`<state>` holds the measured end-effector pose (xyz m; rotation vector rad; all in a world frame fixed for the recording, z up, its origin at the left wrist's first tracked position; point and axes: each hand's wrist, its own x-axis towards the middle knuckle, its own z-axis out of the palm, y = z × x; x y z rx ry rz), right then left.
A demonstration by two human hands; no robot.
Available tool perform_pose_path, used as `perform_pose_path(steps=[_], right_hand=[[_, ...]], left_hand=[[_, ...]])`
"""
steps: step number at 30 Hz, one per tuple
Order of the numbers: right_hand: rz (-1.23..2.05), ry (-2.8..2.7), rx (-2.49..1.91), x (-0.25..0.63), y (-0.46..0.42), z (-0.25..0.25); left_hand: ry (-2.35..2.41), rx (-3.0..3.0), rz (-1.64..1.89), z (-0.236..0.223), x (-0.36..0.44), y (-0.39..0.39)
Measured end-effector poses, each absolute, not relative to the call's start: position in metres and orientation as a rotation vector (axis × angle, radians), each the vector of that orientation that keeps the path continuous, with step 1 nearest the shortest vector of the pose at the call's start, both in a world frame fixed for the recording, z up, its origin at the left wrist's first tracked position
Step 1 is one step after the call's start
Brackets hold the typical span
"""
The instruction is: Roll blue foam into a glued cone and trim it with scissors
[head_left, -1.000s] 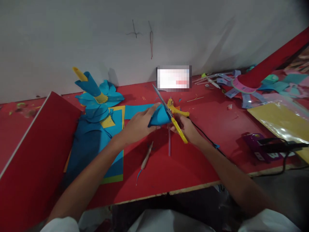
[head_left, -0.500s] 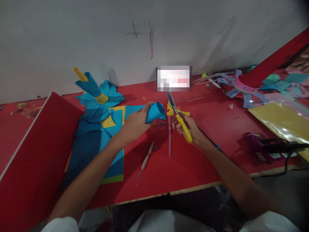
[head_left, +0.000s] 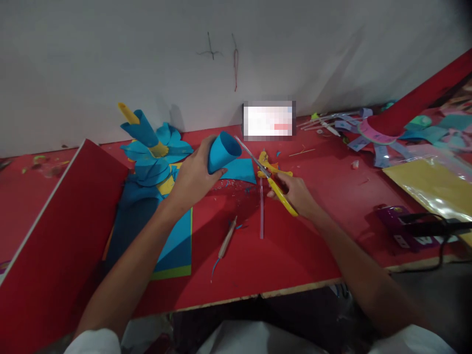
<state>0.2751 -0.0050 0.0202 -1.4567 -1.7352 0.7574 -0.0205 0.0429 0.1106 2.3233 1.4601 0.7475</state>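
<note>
My left hand [head_left: 197,169] is wrapped round a blue rolled paper cone [head_left: 223,153], its wide mouth tilted up toward the right. In my right hand [head_left: 297,194] are yellow-handled scissors [head_left: 280,196], their blades pointing up and left toward the cone, apart from it. Behind the scissors lies a yellow glue gun [head_left: 263,160], partly hidden. A clear glue stick [head_left: 261,211] extends from it toward me. Beneath the cone a flat blue paper piece [head_left: 241,170] rests on the table. A wooden-handled tool with a thin curved tip [head_left: 227,238] lies nearer me.
Blue and yellow paper flower pieces [head_left: 158,142] stand at the back left, beside stacked blue sheets [head_left: 173,246]. A red board [head_left: 62,221] leans at far left. A blurred screen [head_left: 269,121] stands against the wall. At right are a purple box [head_left: 396,221] with a black cable and a yellow packet [head_left: 431,187].
My left hand has raised the cone and moved it left, tipping its mouth upward. The scissors in my right hand have swung so their blades lean further left.
</note>
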Motion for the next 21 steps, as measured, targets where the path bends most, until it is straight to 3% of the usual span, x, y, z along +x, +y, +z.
perform_pose_path(steps=[21], right_hand=[[0.637, -1.853, -1.455, 0.27, -0.006, 0.028]], left_hand=[[0.899, 2.017, 0.483, 0.119, -0.037, 0.05]])
